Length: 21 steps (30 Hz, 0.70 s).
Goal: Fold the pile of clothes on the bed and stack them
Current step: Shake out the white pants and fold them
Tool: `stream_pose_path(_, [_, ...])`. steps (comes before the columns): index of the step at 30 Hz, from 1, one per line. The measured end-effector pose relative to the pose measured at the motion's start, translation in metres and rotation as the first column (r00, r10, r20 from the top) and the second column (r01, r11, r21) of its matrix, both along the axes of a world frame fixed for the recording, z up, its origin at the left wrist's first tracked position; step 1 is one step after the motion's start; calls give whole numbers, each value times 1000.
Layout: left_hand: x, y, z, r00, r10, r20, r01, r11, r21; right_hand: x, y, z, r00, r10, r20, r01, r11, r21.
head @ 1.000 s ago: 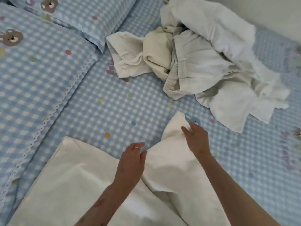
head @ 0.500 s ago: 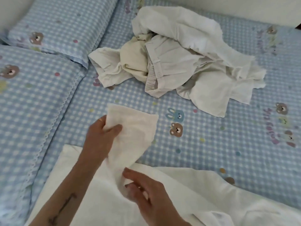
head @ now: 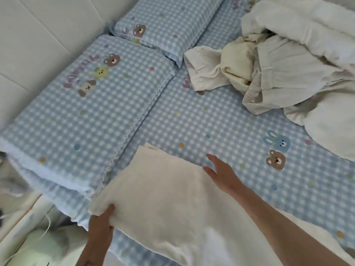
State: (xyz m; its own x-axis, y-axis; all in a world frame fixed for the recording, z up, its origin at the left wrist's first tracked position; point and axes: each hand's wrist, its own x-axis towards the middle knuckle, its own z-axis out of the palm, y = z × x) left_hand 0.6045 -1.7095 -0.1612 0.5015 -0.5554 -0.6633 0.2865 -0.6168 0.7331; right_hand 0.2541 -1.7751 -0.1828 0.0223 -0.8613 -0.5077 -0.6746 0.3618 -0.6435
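Folding had barely begun: one cream, soft cotton garment (head: 163, 192) lay partly flattened on the near side of the blue checked bed (head: 221, 127), while the rumpled pile of white and beige clothes (head: 278, 64) waited untouched beyond. The left hand (head: 100, 225) pinched the garment's corner; the right hand (head: 221, 173) rested spread on its edge.

Bare sheet (head: 211, 120) lies between pile (head: 288, 73) and pillow (head: 76, 112).

garment (head: 163, 198) near, on bed (head: 221, 127) | clothes pile (head: 278, 73) behind-right | pillows (head: 86, 96) left
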Motion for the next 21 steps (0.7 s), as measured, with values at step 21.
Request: stream_pose_path(21, [45,-10,-59,977,-30,213,3,992,124,158,-110,-67,984,161,-76,-170,977,-127])
